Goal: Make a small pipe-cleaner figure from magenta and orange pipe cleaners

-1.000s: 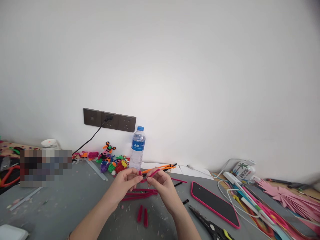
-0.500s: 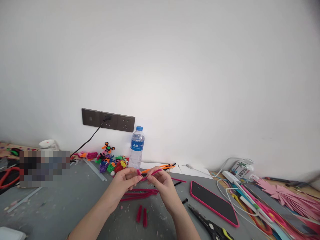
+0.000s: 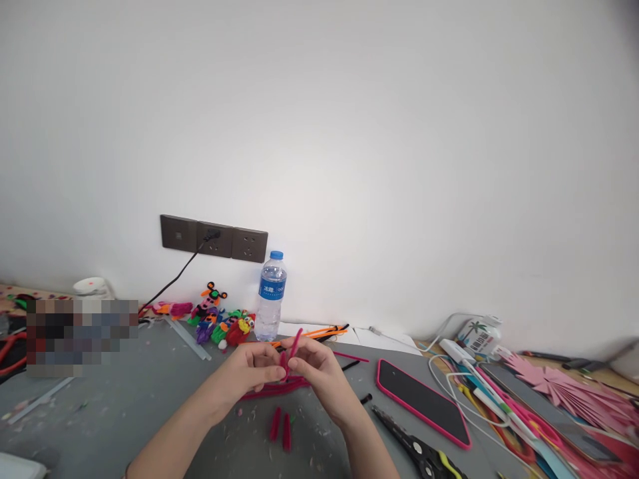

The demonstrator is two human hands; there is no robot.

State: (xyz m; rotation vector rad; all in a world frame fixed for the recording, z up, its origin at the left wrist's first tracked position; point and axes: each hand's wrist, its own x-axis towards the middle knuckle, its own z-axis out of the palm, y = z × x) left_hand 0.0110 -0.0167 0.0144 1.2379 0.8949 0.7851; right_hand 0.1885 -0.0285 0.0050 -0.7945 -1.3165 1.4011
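Between my fingertips is a magenta pipe cleaner (image 3: 296,342), bent, with one end pointing up. My left hand (image 3: 254,368) pinches it from the left, and my right hand (image 3: 312,362) pinches it from the right; the fingertips almost meet. Behind and below the hands lie several long magenta pipe cleaners (image 3: 269,391), partly hidden by my fingers. Closer to me, two short folded magenta pieces (image 3: 281,429) rest side by side on the grey table mat (image 3: 239,446). Orange and black pipe cleaners (image 3: 327,334) lie beyond my right hand.
A water bottle (image 3: 272,296) stands by the wall, with colourful pipe-cleaner figures (image 3: 224,322) to its left. On the right are a pink-edged phone (image 3: 423,402), black pliers-like tool (image 3: 414,446), white cable (image 3: 442,379) and pink folded paper (image 3: 559,386). Wall sockets (image 3: 214,238) hold a black plug.
My hands have come closer together. The pipe cleaner's free end, which slanted right, now points upward. The view has shifted slightly.
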